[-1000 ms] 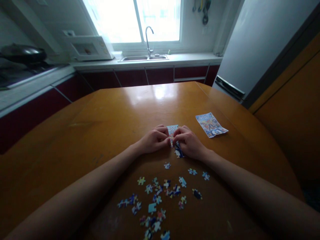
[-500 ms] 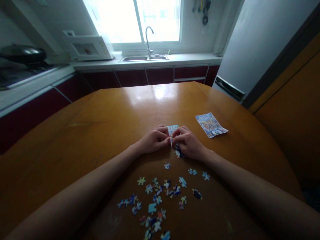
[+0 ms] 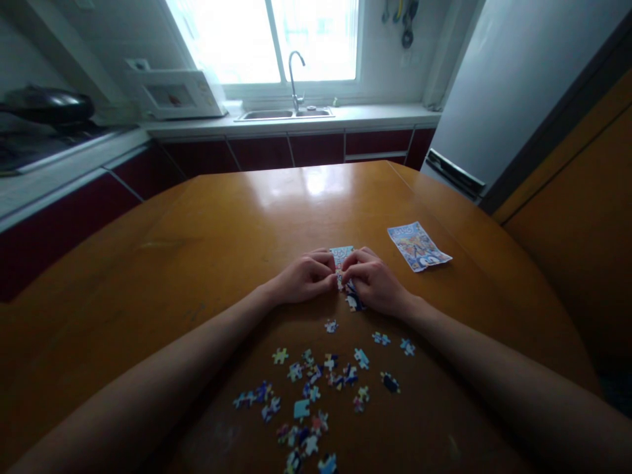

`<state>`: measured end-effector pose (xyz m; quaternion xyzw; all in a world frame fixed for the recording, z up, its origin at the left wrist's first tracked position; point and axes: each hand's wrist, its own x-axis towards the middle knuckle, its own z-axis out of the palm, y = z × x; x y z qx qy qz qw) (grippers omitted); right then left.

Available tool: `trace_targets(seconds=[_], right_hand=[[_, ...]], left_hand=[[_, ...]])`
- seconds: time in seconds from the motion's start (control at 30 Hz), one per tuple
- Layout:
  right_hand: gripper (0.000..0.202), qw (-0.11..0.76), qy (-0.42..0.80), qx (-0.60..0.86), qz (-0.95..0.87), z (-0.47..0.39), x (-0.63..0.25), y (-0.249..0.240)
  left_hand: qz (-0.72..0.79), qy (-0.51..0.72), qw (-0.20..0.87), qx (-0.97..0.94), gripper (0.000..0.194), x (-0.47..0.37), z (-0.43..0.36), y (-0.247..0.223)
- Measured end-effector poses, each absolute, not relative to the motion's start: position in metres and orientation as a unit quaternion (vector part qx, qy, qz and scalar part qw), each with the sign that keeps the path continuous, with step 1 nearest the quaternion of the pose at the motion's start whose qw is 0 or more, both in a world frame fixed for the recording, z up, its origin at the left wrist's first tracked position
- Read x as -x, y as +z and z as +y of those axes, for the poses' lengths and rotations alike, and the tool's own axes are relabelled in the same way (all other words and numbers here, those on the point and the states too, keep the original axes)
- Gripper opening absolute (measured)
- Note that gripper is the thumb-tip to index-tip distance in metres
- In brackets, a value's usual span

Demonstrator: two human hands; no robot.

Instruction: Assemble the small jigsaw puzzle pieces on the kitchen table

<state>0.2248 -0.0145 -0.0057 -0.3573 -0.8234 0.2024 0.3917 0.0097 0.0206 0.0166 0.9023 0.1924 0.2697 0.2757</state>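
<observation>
A partly joined jigsaw puzzle (image 3: 341, 253) lies on the wooden table between my hands, its sides covered by them. My left hand (image 3: 307, 277) rests at its left edge, fingers curled and closed against it. From the right, my right hand (image 3: 376, 283) bends over the puzzle, its fingertips pressed down on the middle; whether a single piece sits under them is hidden. A dark-and-white joined part (image 3: 353, 301) shows below the right fingers. Nearer to me, one loose puzzle piece (image 3: 330, 326) lies just below the hands.
Several loose jigsaw pieces (image 3: 301, 409) are scattered over the near table (image 3: 237, 224). A creased picture sheet (image 3: 419, 246) lies to the right of my right hand. Beyond the table are a sink (image 3: 266, 114), a microwave (image 3: 172, 95), a wok (image 3: 47, 105) and a fridge (image 3: 518, 79).
Both hands stay at the puzzle; the right fingertips have shifted very slightly, opening a small gap from the left fingers. The loose pieces and the sheet lie as before.
</observation>
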Motion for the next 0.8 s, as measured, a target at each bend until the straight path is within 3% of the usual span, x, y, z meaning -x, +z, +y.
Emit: trace_targets(seconds=[0.8], right_hand=[[0.027,0.361,0.204,0.355,-0.838,-0.0168,-0.2254,-0.0034]], left_hand=[[0.224,0.258,0.302,-0.89,0.042,-0.0092,0.0217,0.0099]])
